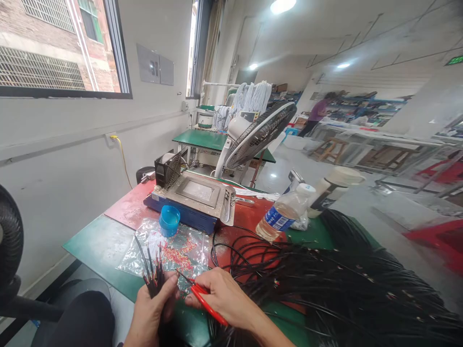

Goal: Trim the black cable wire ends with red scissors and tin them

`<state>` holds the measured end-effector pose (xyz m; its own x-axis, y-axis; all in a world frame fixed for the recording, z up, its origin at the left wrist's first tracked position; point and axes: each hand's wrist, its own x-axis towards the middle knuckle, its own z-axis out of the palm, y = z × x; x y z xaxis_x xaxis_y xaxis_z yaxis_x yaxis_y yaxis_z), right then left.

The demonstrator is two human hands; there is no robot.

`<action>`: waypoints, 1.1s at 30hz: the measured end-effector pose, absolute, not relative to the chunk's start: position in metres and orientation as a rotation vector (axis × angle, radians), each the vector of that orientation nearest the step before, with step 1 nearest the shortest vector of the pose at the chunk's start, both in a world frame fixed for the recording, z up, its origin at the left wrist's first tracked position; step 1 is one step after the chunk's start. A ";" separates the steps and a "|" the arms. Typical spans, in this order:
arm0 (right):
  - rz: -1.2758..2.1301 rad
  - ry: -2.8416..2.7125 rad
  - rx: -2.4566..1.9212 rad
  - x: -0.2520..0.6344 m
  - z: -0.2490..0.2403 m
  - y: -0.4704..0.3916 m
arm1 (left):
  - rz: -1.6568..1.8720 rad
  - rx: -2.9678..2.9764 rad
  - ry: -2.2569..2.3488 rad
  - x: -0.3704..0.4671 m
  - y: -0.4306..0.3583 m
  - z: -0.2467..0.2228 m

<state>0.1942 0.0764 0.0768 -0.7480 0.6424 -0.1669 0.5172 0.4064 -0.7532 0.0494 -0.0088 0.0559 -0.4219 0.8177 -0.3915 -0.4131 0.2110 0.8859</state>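
My left hand (155, 303) is closed around a bundle of black cables (154, 277). Their ends point up, with small red and light-coloured inner wires showing. Beside it, my right hand (220, 294) grips red-handled wire cutters (207, 303), whose thin dark jaws point toward the bundle. Whether the jaws touch a wire is too small to tell. Below and beyond both hands, a clear plastic bag (135, 258) lies flat under scattered red and pale wire clippings (179, 253). On the far part of the bag stands a blue round container (170, 220).
A blue-based machine with a metal plate (198, 190) and small black fan (168, 169) stands at the back. Right of it are a liquid-filled bottle (280, 217) and a thermos (331, 190). Black cables (343, 279) heap across the right side. A person (318, 113) stands far off.
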 end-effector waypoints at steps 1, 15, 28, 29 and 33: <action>1.271 -2.494 -1.057 0.194 0.076 0.076 | 1.455 0.412 1.424 0.049 -0.008 0.054; 2.064 -1.622 -0.931 0.184 0.056 0.077 | 1.387 0.406 1.308 0.052 -0.015 0.048; 2.270 -1.456 -0.865 0.184 0.062 0.069 | 1.362 0.518 1.254 0.056 -0.017 0.050; 2.303 -1.408 -0.874 0.183 0.060 0.069 | 1.357 0.532 1.237 0.056 -0.017 0.050; 2.391 -1.321 -0.922 0.181 0.053 0.069 | 1.339 0.555 1.181 0.055 -0.017 0.051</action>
